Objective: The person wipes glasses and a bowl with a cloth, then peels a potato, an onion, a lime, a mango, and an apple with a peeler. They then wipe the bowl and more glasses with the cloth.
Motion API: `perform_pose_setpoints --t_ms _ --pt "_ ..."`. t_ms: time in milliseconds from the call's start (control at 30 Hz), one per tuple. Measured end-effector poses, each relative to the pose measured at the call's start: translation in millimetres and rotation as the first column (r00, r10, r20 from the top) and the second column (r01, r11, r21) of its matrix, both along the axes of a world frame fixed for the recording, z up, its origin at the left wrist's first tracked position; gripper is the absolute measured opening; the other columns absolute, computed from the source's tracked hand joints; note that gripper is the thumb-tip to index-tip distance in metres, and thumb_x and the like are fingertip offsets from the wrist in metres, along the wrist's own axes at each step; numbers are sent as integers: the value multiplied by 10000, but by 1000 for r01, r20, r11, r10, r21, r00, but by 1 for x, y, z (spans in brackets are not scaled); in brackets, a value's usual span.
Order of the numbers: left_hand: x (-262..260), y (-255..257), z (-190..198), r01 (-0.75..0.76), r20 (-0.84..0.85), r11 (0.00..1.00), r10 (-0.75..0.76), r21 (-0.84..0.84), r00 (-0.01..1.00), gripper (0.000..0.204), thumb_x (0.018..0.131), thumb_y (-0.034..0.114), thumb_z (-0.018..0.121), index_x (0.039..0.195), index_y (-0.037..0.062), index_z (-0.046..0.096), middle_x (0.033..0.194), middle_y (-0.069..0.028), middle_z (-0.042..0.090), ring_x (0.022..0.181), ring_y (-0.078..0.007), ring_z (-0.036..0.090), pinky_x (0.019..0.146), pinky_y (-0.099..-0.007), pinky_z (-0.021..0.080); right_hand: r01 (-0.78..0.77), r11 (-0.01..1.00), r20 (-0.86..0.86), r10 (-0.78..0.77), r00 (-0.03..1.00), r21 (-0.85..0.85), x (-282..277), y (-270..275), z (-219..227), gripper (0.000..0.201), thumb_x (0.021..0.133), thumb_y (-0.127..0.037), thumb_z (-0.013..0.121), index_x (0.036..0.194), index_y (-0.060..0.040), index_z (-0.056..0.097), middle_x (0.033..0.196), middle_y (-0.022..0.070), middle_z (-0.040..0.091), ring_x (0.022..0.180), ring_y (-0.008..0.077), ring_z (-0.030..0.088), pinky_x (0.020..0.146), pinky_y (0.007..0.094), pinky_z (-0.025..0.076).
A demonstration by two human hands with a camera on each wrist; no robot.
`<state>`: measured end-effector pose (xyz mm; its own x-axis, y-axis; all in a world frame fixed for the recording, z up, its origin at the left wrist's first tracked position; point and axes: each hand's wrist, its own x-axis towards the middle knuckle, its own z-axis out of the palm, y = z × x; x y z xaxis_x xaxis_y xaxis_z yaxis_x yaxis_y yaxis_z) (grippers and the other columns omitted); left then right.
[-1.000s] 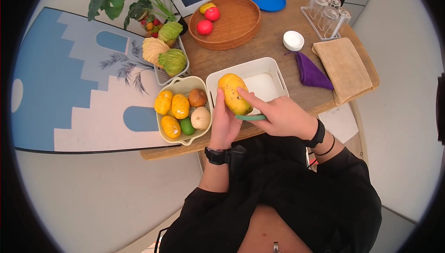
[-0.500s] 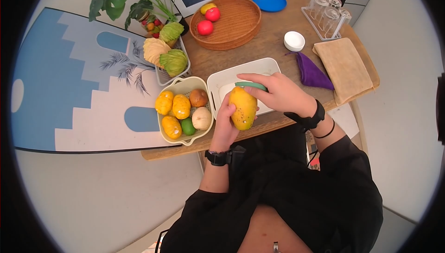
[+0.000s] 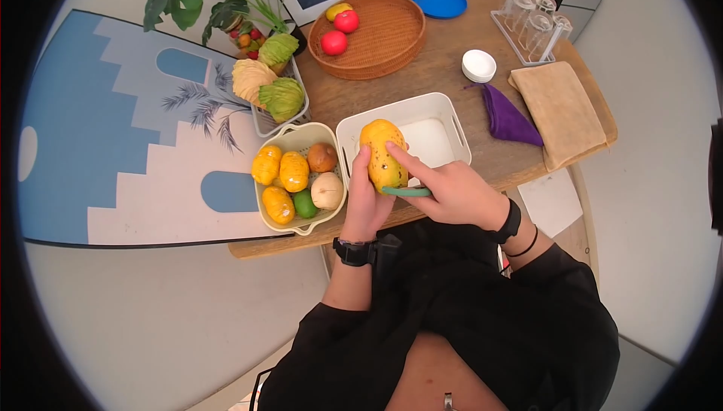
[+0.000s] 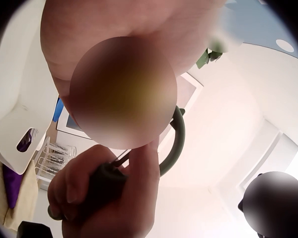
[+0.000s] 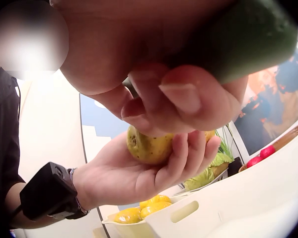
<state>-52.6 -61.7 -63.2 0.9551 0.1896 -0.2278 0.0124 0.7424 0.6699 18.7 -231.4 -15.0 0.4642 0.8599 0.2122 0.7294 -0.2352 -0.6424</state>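
Observation:
My left hand (image 3: 363,204) holds up a yellow, dark-specked mango (image 3: 382,147) over the front of the white bin (image 3: 439,134). In the right wrist view its fingers curl round the mango (image 5: 151,147) from below. My right hand (image 3: 465,194) grips a green peeler (image 3: 407,192), which lies across the mango's near end, while the index finger stretches along the skin. The peeler's curved frame (image 4: 179,141) and part of its blade show in the left wrist view; the palm (image 4: 109,25) fills the top there.
Left of the bin stands a cream basket (image 3: 301,131) of yellow, brown, pale and green fruit. Behind are a wicker tray (image 3: 392,35), a blue plate (image 3: 439,3) and a crate of leafy vegetables (image 3: 282,100). White bowls (image 3: 478,66), glasses (image 3: 536,27) and cloths (image 3: 557,114) lie right.
Half a second ago the peeler was at the mango's far end and the mango was lower and tilted. Now the mango is raised and the peeler is back at its near end.

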Motion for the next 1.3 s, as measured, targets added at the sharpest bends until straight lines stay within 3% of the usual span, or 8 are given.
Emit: perform_pose_setpoints --t_ms 333,400,600,700,900,1000,1233,1300 --pt "-6 -3 -4 -81 99 992 72 92 992 448 1031 280 505 1408 58 407 1317 -137 559 1227 -242 574 1006 -410 507 65 996 -96 -59 994 58 26 4 13 572 930 -197 656 1476 -182 489 770 170 685 642 365 664 604 411 523" --pt "-11 4 -9 110 141 969 -143 220 980 622 963 350 601 1474 76 374 1358 -135 546 1235 -300 580 965 -471 548 65 996 -114 -57 992 62 37 6 14 492 946 -192 645 1429 -169 553 789 172 693 645 355 667 612 393 525" --pt "-15 8 -21 104 209 964 -157 243 965 531 964 197 555 1442 41 386 1359 -159 533 1256 -246 559 1041 -388 485 48 997 -331 -24 943 66 48 7 18 372 988 -249 595 1332 -112 629 854 226 703 769 392 691 709 414 546" --pt "-11 -1 -3 24 78 989 -36 147 996 432 1020 206 489 1416 44 425 1348 -142 543 1241 -237 565 1040 -380 480 70 978 -258 -18 966 194 38 5 10 440 979 -251 607 1398 -121 575 783 205 690 698 387 677 668 417 542" --pt "1 5 -14 -52 11 997 52 -62 999 370 1096 315 403 1366 68 456 1292 -85 573 1190 -198 581 1005 -376 493 36 998 -45 -34 998 46 -1 0 -9 800 903 -256 700 1588 -176 293 612 172 594 581 407 627 560 458 488" --pt "2 5 -20 -63 15 997 62 48 998 496 1094 419 350 1409 55 472 1322 -129 601 1193 -288 616 1028 -447 498 58 996 -34 -56 998 73 -3 1 -13 786 906 -253 698 1582 -172 307 610 171 591 581 403 628 560 455 488" --pt "-9 0 -11 -83 97 988 71 130 993 395 1042 265 486 1378 63 439 1310 -109 563 1184 -218 590 987 -388 518 131 988 -161 -115 980 87 22 3 5 615 933 -263 666 1498 -148 453 692 189 658 613 400 649 587 454 527" --pt "-14 6 -17 47 159 984 -75 174 984 565 975 357 551 1434 77 378 1306 -156 576 1127 -347 643 861 -466 584 104 989 -270 -74 960 101 31 4 10 445 959 -246 635 1388 -135 585 755 206 679 683 392 665 637 427 534"
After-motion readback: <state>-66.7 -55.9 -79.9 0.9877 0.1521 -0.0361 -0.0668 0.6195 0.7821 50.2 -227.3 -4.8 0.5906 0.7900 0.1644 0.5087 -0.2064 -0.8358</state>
